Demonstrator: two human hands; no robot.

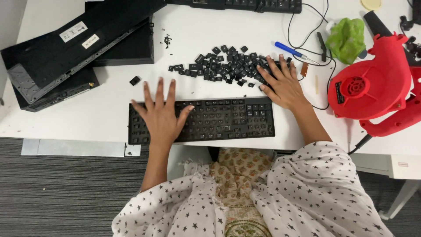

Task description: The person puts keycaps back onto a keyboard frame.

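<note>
Seen from above, a person refits keys. The left hand (161,115) lies flat, fingers spread, on a black keyboard (219,119) at the white worktop's (105,98) near edge. The right hand (283,83), grip spread, rests on the loose keycap pile (223,66) behind it. Picking one cap seems next. Empty sockets are hard to make out.

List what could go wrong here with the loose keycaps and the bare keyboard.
1. The right hand spreads over the pile of loose keycaps; a sweep could push some off the white table, where one stray keycap already lies apart.
2. The left hand presses flat on the stripped keyboard, which sits at the table edge and might slip.
</note>
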